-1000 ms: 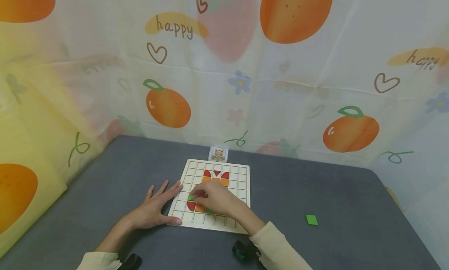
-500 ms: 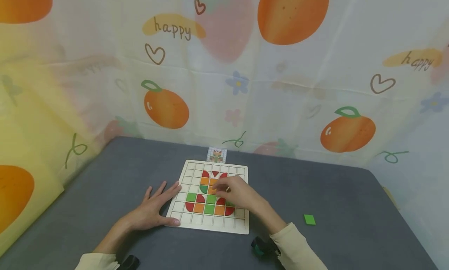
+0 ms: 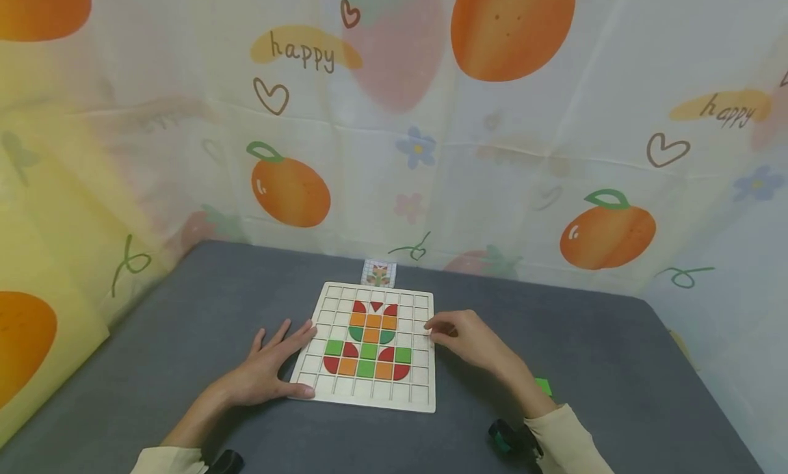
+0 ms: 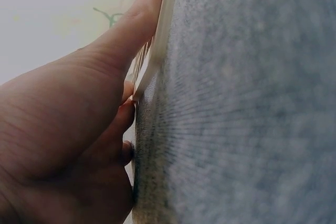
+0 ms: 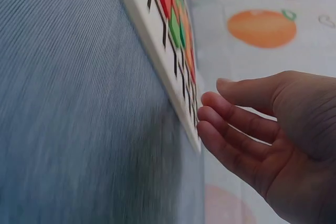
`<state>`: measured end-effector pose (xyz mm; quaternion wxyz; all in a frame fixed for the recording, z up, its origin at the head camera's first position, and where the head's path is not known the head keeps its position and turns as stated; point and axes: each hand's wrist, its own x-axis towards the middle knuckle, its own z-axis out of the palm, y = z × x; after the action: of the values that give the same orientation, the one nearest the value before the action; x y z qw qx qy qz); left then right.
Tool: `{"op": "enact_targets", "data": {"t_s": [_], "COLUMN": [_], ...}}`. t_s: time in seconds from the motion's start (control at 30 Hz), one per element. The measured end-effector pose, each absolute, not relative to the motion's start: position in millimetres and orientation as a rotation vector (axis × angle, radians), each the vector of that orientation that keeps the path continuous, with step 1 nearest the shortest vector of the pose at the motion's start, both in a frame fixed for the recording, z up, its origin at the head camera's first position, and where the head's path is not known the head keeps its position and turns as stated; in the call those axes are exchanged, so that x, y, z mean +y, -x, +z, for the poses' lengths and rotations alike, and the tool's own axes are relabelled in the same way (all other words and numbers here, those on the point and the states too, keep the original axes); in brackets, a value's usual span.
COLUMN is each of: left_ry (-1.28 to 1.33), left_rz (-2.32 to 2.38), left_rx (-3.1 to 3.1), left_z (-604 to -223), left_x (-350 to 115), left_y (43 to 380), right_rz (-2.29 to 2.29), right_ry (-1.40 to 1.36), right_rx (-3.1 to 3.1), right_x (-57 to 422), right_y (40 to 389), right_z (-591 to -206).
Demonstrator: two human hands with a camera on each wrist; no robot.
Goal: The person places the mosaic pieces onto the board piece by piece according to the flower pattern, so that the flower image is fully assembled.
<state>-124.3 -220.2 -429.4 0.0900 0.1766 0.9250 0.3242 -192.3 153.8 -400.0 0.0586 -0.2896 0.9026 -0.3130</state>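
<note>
A white gridded board [image 3: 394,394] lies on the dark table, bearing a tulip-shaped pattern of red, orange and green tiles [image 3: 373,321]. My left hand [image 3: 265,371] is spread along its left edge, the fingertips and thumb resting on the rim; the left wrist view shows the thumb [image 4: 131,30] over the border. At the board's right edge hovers my right hand [image 3: 474,337], its fingers loosely bent. In the right wrist view a gap shows between thumb and fingers [image 5: 231,145], with nothing held. A loose green square tile [image 3: 543,386] is partly covered by the right forearm.
A small picture card [image 3: 378,273] with a similar flower pattern lies behind the board. A fruit-printed curtain [image 3: 492,187] hangs along the table's back edge. Black wrist devices [image 3: 506,436] sit below both forearms.
My right hand has moved from over the tiles on the left, across the pattern, to beyond the board's right edge, uncovering the pattern. The left hand has stayed on the board.
</note>
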Motion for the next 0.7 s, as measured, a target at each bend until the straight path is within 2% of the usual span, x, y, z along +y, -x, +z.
{"op": "enact_targets", "data": {"t_s": [0.7], "left_ry": [-0.506], "left_rz": [0.961], "left_rx": [2.739], "left_z": [-428.2], "left_x": [-219.7], "left_y": [124.4], "right_rz": [-0.831], "right_ry": [0.723], "right_rx": [2.751], "right_x": [281.9], "right_y": [175.3], "right_z": [-395.7]}}
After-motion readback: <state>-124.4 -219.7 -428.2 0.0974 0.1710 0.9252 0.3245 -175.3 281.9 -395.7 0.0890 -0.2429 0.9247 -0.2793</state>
